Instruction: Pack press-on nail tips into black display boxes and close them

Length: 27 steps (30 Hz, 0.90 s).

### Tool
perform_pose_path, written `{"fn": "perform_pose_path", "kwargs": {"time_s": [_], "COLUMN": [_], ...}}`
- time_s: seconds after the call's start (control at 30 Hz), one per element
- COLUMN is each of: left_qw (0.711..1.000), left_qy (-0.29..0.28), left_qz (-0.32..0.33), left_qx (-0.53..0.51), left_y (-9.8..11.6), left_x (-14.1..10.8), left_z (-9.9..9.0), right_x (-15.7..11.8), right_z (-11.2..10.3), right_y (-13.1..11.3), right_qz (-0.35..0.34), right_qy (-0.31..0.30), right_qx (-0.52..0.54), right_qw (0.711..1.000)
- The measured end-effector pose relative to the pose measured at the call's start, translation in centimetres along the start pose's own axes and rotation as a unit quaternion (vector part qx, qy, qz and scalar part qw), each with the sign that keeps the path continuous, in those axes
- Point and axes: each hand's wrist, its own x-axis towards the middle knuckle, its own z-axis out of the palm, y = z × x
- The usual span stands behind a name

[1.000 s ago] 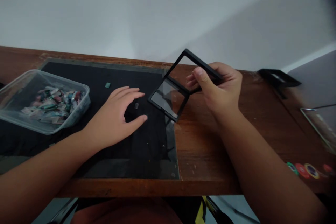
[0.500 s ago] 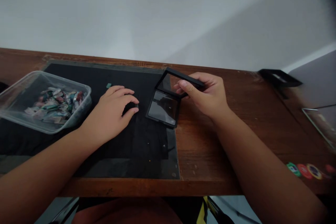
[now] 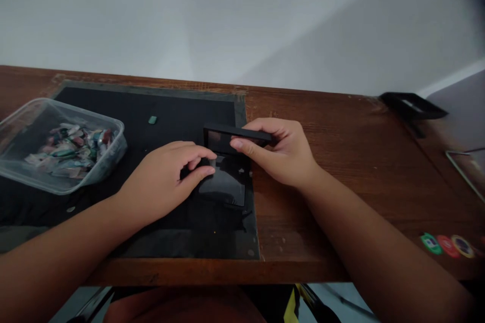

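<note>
Hinged black display frame (image 3: 223, 191) unfolded at the right end of the black mat (image 3: 178, 107); its two panels are not closed together.

Right hand (image 3: 282, 151): thumb and fingers clamped on the raised far panel. Left hand (image 3: 162, 171): thumb and forefinger tips close together at the lower panel's left side; whether they pinch anything cannot be told, nor whether the lower film bears anything. Outside the frame: one green piece (image 3: 152, 120) on the far part of the mat, and many small pieces (image 3: 70, 150) in the clear plastic tub (image 3: 109, 164) at left.
</note>
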Motion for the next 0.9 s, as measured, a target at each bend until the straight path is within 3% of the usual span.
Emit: {"fn": "perform_pose_path", "kwargs": {"time_s": [0.23,0.47,0.63,0.73,0.83,0.9], "left_qw": [0.998,0.998,0.997,0.989,0.976,0.973], "left_qy": [-0.045,-0.031,0.0,0.074,0.121,0.104], "left_qz": [-0.04,-0.052,-0.067,-0.099,-0.1,-0.11], "left_qx": [0.014,0.024,0.032,0.078,0.154,0.176], "left_y": [-0.2,0.2,0.2,-0.4,-1.5,-2.4], "left_x": [0.0,0.1,0.3,0.6,0.9,1.0], "left_z": [0.4,0.1,-1.5,-2.3,-1.9,-1.2], "right_x": [-0.2,-0.2,-0.2,-0.3,-0.4,-0.5], "right_z": [0.1,0.0,0.0,-0.2,-0.5,-0.6], "right_y": [0.0,-0.1,-0.5,-0.6,-0.4,-0.2], "right_qz": [-0.019,-0.009,0.005,0.009,0.001,-0.017], "right_qy": [-0.02,-0.021,0.014,0.046,0.054,0.061], "right_qx": [-0.01,-0.026,-0.037,-0.058,-0.05,-0.035], "right_qw": [1.0,0.999,0.999,0.997,0.997,0.997]}}
